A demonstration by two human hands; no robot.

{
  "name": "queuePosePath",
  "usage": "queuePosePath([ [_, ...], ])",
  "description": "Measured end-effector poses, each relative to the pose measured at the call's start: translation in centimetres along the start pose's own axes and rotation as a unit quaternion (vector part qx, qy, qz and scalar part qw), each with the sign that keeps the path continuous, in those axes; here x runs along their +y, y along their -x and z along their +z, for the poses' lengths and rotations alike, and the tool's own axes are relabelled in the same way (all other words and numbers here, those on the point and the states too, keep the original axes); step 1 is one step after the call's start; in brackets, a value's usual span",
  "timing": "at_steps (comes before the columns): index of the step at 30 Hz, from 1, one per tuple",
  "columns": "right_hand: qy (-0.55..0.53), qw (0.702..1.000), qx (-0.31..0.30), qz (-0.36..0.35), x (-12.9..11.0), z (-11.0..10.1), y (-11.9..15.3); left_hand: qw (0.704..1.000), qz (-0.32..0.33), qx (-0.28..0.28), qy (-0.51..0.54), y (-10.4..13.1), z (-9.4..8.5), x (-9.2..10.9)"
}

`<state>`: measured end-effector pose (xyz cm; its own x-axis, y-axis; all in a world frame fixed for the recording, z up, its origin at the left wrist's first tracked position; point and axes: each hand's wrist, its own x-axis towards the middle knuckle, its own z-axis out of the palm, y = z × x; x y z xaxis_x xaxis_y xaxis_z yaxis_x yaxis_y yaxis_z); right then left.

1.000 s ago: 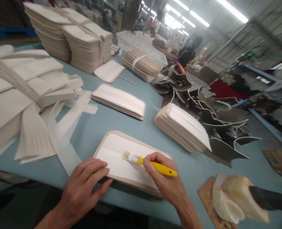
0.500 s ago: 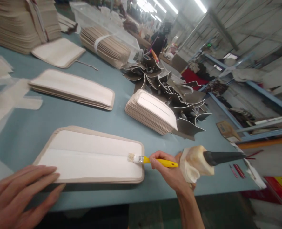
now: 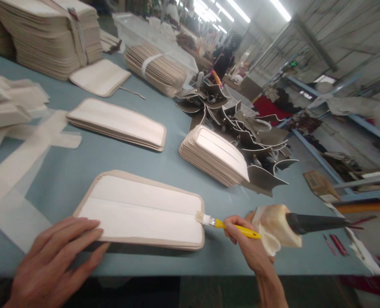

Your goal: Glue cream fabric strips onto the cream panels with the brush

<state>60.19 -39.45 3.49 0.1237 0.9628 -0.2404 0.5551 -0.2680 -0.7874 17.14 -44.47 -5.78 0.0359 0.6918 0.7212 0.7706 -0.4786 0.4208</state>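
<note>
Brush (image 3: 221, 224) shifted rightward on panel (image 3: 138, 211), stacks (image 3: 215, 160) beyond, right hand (image 3: 246, 241) overlapping possible jug (image 3: 275, 220)

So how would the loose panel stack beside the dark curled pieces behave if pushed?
The panel stack would probably shear, top layers sliding first: its layers look slightly fanned and no band shows, unlike the banded bundle behind. Single panels are likely fairly stiff, since they lie flat without drooping. Tipping seems unlikely, as it sits low on a long base.

Right hand (image 3: 239, 231) pinching, left flat
</note>
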Motion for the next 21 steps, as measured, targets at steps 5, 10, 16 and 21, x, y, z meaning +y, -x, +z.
queuePosePath([
  [5, 0.050, 0.998, 0.048, 0.002, -1.5, -1.1, 1.6, 0.999, 0.033, -0.003, -0.036, -1.1, -0.2, 1.1],
  [10, 0.057, 0.994, 0.066, -0.072, -7.9, 2.3, 2.0, 0.999, 0.027, -0.010, -0.024, -1.0, -0.4, 1.3],
  [16, -0.087, 0.985, -0.043, -0.146, -15.0, 13.6, -0.1, 1.000, 0.023, 0.001, -0.019, -1.5, -0.6, 1.9],
  [21, -0.130, 0.966, -0.160, -0.156, -17.3, 19.3, -0.7, 0.999, 0.032, -0.005, -0.030, -1.9, -0.8, 2.0],
])
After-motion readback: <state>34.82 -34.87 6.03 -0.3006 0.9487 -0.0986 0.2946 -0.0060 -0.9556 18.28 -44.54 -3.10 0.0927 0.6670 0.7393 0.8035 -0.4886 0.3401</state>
